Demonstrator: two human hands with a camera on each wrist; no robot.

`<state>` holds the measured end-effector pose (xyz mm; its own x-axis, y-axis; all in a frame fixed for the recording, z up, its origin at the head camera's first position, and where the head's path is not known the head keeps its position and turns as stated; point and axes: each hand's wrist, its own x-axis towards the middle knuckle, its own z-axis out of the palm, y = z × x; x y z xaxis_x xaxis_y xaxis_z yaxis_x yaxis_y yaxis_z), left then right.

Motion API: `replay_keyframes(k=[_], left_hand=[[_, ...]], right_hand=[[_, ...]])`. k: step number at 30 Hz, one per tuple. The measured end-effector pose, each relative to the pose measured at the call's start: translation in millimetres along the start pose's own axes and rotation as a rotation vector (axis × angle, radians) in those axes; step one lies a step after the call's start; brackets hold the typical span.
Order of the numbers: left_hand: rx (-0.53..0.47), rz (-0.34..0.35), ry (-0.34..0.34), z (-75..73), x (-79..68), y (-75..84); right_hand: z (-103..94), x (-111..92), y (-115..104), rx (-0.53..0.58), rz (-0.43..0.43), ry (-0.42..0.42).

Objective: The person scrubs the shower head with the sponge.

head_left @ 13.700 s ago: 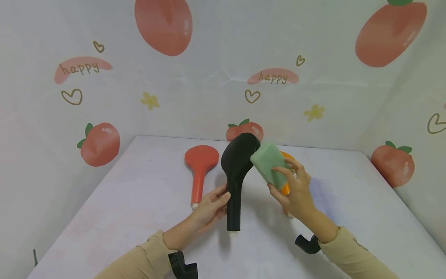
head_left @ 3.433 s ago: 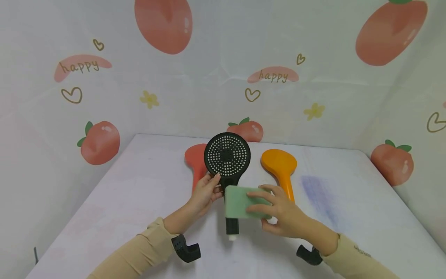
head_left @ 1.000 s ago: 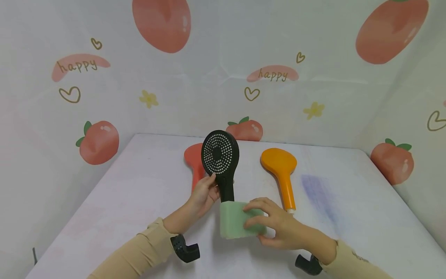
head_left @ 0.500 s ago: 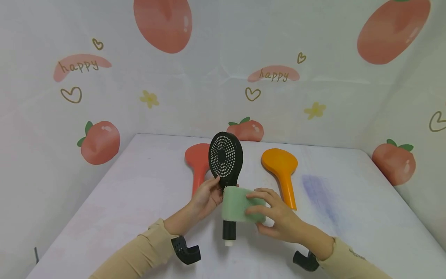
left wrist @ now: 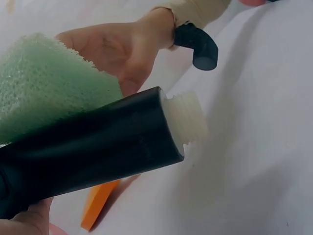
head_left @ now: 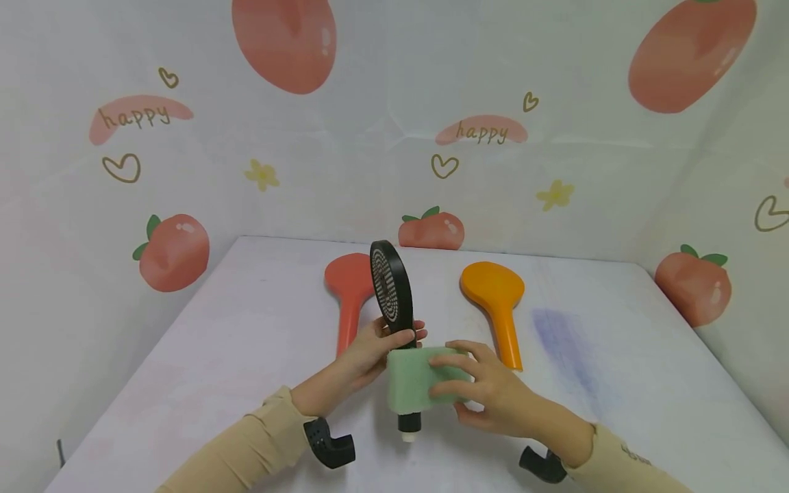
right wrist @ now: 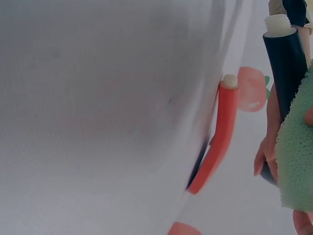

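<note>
My left hand grips a black shower head by its neck, thumb across the front. The shower head stands upright above the table, its spray plate turned to the left and seen nearly edge-on. In my right hand a thick light-green sponge is pinched between spread fingers and thumb. The sponge lies against the shower head's handle, hiding most of it in the head view. Below the sponge, the handle's end and its white threaded connector show; in the left wrist view the sponge's porous face presses along the handle.
A red shower head lies on the white table behind my left hand, partly covered. To the right, an orange shower head lies face down. Beyond the table hangs a fruit-patterned backdrop.
The black shower head has turned from its back showing, to spray plate facing me, to nearly edge-on. The sponge has gone from its head to its handle, moving up and down there.
</note>
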<state>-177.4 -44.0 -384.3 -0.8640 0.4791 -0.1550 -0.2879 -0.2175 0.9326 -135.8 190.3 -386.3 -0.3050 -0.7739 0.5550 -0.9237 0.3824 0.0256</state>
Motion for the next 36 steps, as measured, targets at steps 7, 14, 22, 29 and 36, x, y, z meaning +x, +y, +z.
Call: replay_keyframes(k=[7, 14, 22, 29, 36], left_hand=[[0.107, -0.01, -0.035, 0.0, -0.9, -1.2], [0.105, 0.009, -0.108, -0.8, -3.8, -2.8], [0.055, 0.041, -0.078, -3.8, -4.0, -6.0], [0.02, 0.084, -0.011, 0.2, -4.0, -6.2], [0.001, 0.102, 0.031, 2.6, -3.9, -3.8]], right_hand=[[0.0, -1, -2, 0.0, -0.013, -0.007], [-0.2, -2, -2, 0.009, -0.001, -0.004], [-0.2, -4, 4, 0.006, 0.1, 0.082], [2.2, 0, 12, -0.015, 0.171, 0.242], [0.0, 11, 18, -0.043, 0.221, 0.376]])
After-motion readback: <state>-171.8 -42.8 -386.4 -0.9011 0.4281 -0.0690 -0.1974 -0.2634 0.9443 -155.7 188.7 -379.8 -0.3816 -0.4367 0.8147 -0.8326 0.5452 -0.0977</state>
